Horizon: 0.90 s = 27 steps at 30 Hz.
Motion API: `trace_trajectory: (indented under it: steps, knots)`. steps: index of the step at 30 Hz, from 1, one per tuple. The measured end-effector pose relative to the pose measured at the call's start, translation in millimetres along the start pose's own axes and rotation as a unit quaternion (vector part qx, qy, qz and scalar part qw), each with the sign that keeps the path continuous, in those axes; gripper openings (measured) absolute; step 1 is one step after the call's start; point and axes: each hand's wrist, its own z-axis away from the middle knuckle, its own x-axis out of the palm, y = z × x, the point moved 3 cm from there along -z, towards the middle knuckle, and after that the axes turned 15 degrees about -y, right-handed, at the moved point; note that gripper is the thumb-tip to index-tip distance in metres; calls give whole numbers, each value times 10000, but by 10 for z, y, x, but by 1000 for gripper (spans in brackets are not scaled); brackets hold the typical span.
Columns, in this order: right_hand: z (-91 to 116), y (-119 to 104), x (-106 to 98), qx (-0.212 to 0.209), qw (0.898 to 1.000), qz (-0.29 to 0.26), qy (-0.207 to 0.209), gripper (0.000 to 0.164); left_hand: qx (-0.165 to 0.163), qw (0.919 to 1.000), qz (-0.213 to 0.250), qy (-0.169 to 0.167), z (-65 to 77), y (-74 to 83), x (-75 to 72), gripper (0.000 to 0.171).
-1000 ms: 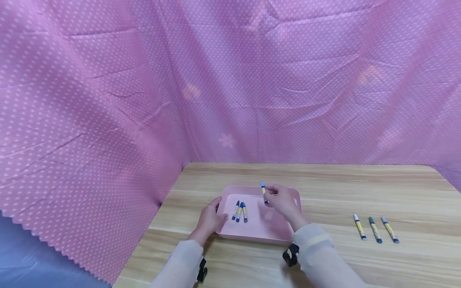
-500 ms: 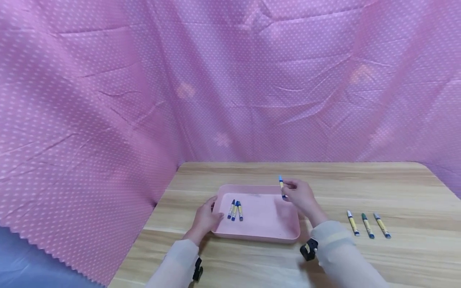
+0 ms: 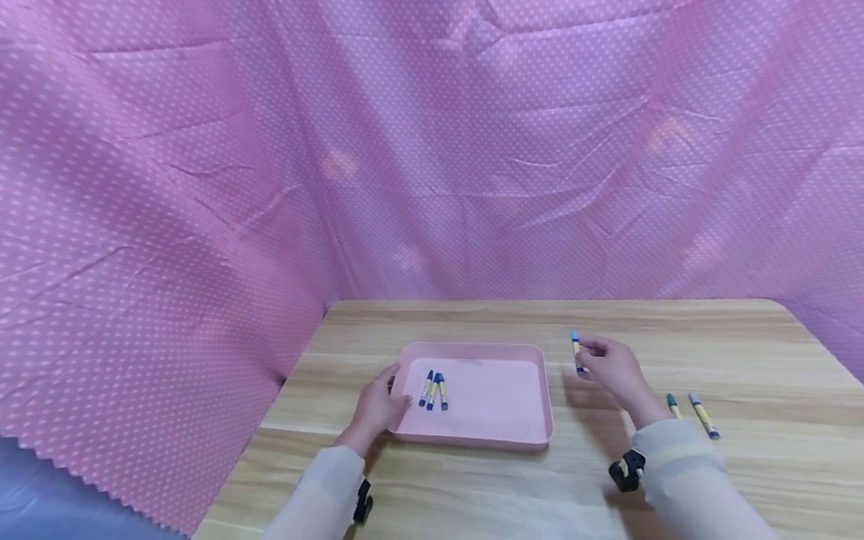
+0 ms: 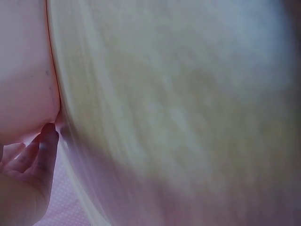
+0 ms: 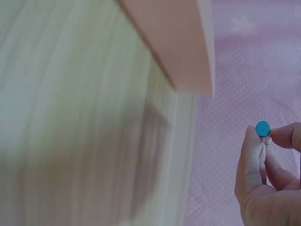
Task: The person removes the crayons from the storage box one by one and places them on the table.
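Note:
In the head view my right hand (image 3: 613, 369) pinches a light-blue crayon (image 3: 576, 352) with a yellow wrapper. It stands nearly upright, raised over the table to the right of the pink tray (image 3: 499, 435). The right wrist view shows the crayon's teal hexagonal end (image 5: 263, 128) between thumb and fingers. My left hand (image 3: 376, 409) grips the tray's left side, thumb at the inner rim and fingers outside. In the left wrist view its fingers (image 4: 46, 146) touch the tray's outer wall (image 4: 28, 103). Three blue-toned crayons (image 3: 433, 391) lie close together in the tray's left part.
Further right on the wooden table (image 3: 472, 487) lie a grey crayon (image 3: 704, 416) and a green crayon (image 3: 673, 405), the latter partly covered by the right sleeve (image 3: 688, 465). A pink dotted cloth (image 3: 472, 187) hangs behind and to the left of the table.
My right hand has carried the light-blue crayon from over the tray out to its right. The sleeve now hides the white crayon. My left hand keeps its hold on the tray.

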Motion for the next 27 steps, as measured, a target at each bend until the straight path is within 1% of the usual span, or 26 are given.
trace_trajectory:
  steps: [3,7,9,12,17,19,21,24,27]
  knots:
    - [85,87,-102,72,9991,415,41,42,1,10000,-18,-14,-2,-2,5,73]
    - [188,198,-216,209,9949,984,125,42,-35,10000,24,-47,-7,-2,8,74]
    - [232,252,-258,279,9940,1049,124,43,-83,9999,61,-65,-14,-2,9,75]
    - [293,342,-304,398,9948,938,-10,45,-138,9998,66,-87,-22,1,18,75]
    - [382,517,-308,621,9943,815,-296,46,-191,9998,20,-78,-15,-1,34,74]
    - [408,574,-295,760,9931,824,-340,46,-183,9998,16,-68,-8,2,40,74]
    - [427,607,-284,815,9918,940,-309,44,-199,9998,48,-58,0,5,47,74]
    - [446,628,-264,760,9891,1251,-182,42,-205,9997,106,-52,15,7,61,74]
    - [461,621,-243,653,9826,1741,-42,39,-204,9997,113,-46,23,6,77,74]
